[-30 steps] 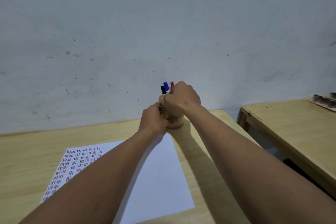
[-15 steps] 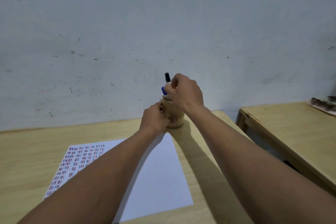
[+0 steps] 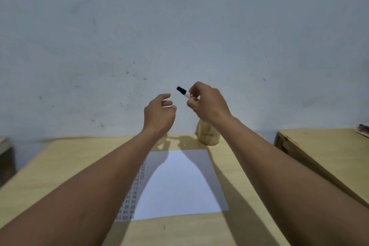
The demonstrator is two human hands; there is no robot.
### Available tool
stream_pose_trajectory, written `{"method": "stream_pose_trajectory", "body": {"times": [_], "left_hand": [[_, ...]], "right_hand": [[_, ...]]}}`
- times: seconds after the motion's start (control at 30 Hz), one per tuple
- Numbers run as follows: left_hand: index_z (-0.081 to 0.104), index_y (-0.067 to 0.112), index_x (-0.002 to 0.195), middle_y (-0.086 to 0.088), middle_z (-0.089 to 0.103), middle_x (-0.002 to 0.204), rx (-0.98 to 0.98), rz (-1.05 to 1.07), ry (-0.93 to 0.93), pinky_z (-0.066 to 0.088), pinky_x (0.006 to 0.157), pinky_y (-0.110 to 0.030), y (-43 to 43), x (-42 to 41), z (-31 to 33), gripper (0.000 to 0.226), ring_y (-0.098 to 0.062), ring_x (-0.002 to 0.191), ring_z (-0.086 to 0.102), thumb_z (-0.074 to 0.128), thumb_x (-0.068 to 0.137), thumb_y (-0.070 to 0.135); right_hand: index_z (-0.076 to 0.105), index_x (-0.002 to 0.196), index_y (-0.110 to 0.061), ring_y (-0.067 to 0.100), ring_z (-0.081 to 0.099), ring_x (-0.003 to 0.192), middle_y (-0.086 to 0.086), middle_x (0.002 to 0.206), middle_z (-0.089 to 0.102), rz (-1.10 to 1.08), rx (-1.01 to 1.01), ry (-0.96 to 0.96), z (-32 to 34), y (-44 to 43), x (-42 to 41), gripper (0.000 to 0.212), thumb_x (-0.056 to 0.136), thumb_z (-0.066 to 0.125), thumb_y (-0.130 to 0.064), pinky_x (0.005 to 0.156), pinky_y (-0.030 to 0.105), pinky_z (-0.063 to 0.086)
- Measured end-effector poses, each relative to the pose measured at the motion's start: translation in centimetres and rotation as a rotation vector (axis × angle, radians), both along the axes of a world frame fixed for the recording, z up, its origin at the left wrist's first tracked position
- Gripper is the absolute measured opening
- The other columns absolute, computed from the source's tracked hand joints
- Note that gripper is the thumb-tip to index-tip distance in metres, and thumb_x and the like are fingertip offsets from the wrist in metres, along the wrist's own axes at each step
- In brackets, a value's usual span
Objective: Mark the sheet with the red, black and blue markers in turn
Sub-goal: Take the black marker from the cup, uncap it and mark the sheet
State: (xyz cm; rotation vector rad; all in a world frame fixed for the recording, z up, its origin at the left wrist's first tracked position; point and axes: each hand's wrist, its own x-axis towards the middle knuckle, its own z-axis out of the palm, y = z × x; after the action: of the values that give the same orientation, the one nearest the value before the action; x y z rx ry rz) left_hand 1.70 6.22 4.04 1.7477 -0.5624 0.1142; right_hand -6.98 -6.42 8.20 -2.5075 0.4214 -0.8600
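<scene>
My right hand (image 3: 207, 103) is raised in front of the wall and shut on the black marker (image 3: 182, 91), whose black cap points up and left. My left hand (image 3: 159, 114) hovers just left of it, fingers curled apart and holding nothing. The white sheet (image 3: 179, 181) lies on the wooden table (image 3: 50, 166) below my arms, with rows of small red and dark marks along its left side. A wooden pen holder (image 3: 207, 136) stands beyond the sheet's far right corner, partly hidden by my right wrist. The red and blue markers are out of sight.
A second wooden table (image 3: 329, 150) stands to the right across a narrow gap, with a dark object (image 3: 363, 128) at its far edge. A pale wall rises right behind the table. A dark piece of furniture (image 3: 7, 158) shows at the left edge.
My right hand has lifted the black marker clear of the holder. My left hand has let go of the holder and risen beside the marker. The view has shifted.
</scene>
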Motion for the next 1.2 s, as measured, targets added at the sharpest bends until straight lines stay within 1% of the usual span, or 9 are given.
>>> {"method": "stream_pose_trajectory", "body": {"times": [0.07,0.13,0.4,0.47,0.53,0.6,0.73,0.9,1.2], "left_hand": [[0.064,0.027,0.127,0.002,0.071,0.110,-0.067,-0.041,0.022,0.058,0.082,-0.026,1.7,0.1,0.5,0.042,-0.011,0.093,0.069,0.065,0.086,0.018],[0.068,0.027,0.121,-0.002,0.074,0.104,-0.102,-0.114,0.065,0.061,0.084,-0.038,3.2,0.0,0.8,0.038,-0.019,0.097,0.071,0.068,0.085,0.018],[0.077,0.005,0.095,-0.014,0.076,0.089,-0.185,-0.162,0.149,0.062,0.081,-0.037,6.3,-0.6,0.7,0.010,-0.025,0.086,0.076,0.069,0.090,0.003],[0.076,0.004,0.094,-0.016,0.076,0.090,-0.232,-0.138,0.167,0.062,0.081,-0.038,6.8,-0.8,0.6,0.009,-0.027,0.088,0.076,0.068,0.090,0.003],[0.076,0.005,0.093,-0.014,0.075,0.089,-0.250,-0.131,0.167,0.062,0.082,-0.038,7.2,-0.9,0.6,0.008,-0.025,0.087,0.076,0.068,0.091,0.004],[0.074,0.005,0.094,-0.013,0.074,0.088,-0.258,-0.163,0.193,0.061,0.083,-0.039,7.8,-1.1,0.7,0.007,-0.023,0.086,0.075,0.067,0.092,0.005],[0.073,0.003,0.098,-0.012,0.075,0.091,-0.172,-0.239,0.190,0.061,0.086,-0.040,9.0,-1.2,0.5,0.013,-0.020,0.087,0.075,0.066,0.094,0.012],[0.075,0.004,0.096,-0.013,0.076,0.088,-0.120,-0.177,0.147,0.061,0.085,-0.040,10.3,-0.9,0.4,0.016,-0.017,0.081,0.073,0.066,0.094,0.017],[0.075,0.010,0.084,-0.024,0.075,0.090,-0.065,-0.110,0.103,0.062,0.084,-0.043,12.3,0.1,-0.4,0.013,-0.022,0.071,0.069,0.068,0.093,0.017]], "right_hand": [[0.064,0.100,-0.024,0.019,0.066,0.080,-0.007,0.093,0.070,0.019,-0.017,0.051,-0.2,1.1,-0.2,0.015,0.087,0.059,-0.019,0.073,0.040,0.057],[0.066,0.099,-0.024,0.021,0.067,0.080,-0.006,0.093,0.072,0.036,-0.034,0.094,-0.5,2.3,-0.3,0.015,0.088,0.058,-0.018,0.074,0.042,0.058],[0.067,0.116,-0.023,0.022,0.066,0.096,-0.003,0.109,0.070,-0.003,-0.160,0.064,-1.7,5.9,-1.3,0.021,0.099,0.055,-0.028,0.072,0.035,0.042],[0.063,0.100,-0.019,0.023,0.062,0.085,-0.002,0.096,0.067,-0.075,-0.147,-0.055,-2.4,7.2,-1.7,0.018,0.099,0.054,-0.034,0.065,0.034,0.038],[0.056,0.074,-0.016,0.022,0.056,0.067,-0.003,0.069,0.061,-0.112,0.078,-0.076,-3.4,8.8,-1.6,0.036,0.098,0.054,-0.043,0.061,0.033,0.036],[0.055,0.065,-0.014,0.019,0.050,0.057,-0.002,0.058,0.055,-0.055,0.509,-0.087,-3.9,10.3,-1.4,0.048,0.097,0.056,-0.049,0.061,0.033,0.039],[0.070,0.097,-0.011,0.010,0.049,0.057,0.000,0.075,0.059,0.091,1.330,-0.230,-3.8,11.8,-0.8,0.029,0.097,0.066,-0.039,0.049,0.022,0.045],[0.066,0.080,-0.007,0.004,0.054,0.045,0.002,0.067,0.060,0.200,1.480,-0.381,-4.2,13.0,0.5,0.021,0.098,0.067,-0.018,0.047,0.014,0.049],[0.064,0.074,-0.005,0.008,0.053,0.048,0.004,0.061,0.059,0.222,1.522,-0.483,-5.7,15.6,1.8,0.023,0.097,0.067,-0.011,0.050,0.015,0.050]]}}
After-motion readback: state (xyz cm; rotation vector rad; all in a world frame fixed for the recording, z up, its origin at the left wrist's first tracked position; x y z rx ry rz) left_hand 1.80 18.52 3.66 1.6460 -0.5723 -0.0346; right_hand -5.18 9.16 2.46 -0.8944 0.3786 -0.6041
